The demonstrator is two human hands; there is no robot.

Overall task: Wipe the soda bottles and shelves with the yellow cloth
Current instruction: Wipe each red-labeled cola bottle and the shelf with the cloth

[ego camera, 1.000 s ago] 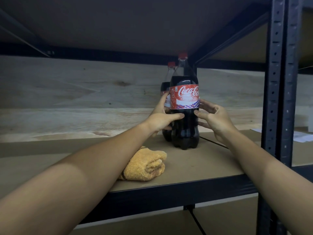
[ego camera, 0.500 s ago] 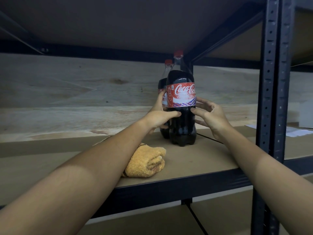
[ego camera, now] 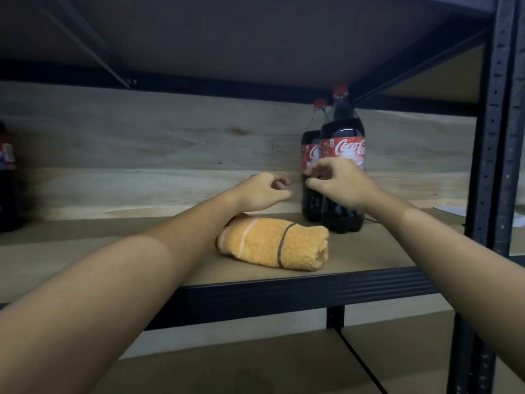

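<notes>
Two cola bottles with red caps and red labels stand upright at the right of the shelf board (ego camera: 85, 251), the front bottle (ego camera: 345, 129) partly covering the rear bottle (ego camera: 310, 149). The rolled yellow cloth (ego camera: 272, 244) lies on the board just in front and left of them. My left hand (ego camera: 261, 191) hovers above the cloth's far end, fingers loosely curled, holding nothing. My right hand (ego camera: 341, 186) hangs in front of the bottles' lower halves, fingers also loosely curled and empty. Both hands hide part of the bottles' bodies.
Another cola bottle (ego camera: 7, 177) stands at the far left edge of the same shelf. A black perforated upright post (ego camera: 494, 137) borders the right side, with white paper (ego camera: 451, 210) beyond it. The upper shelf hangs low overhead. A lower shelf (ego camera: 255, 365) lies beneath the black front rail (ego camera: 284, 291).
Both hands have let go of the front bottle and drawn back leftward with fingers curling in. The view has shifted left, so the bottles now sit further right and the far-left bottle appears.
</notes>
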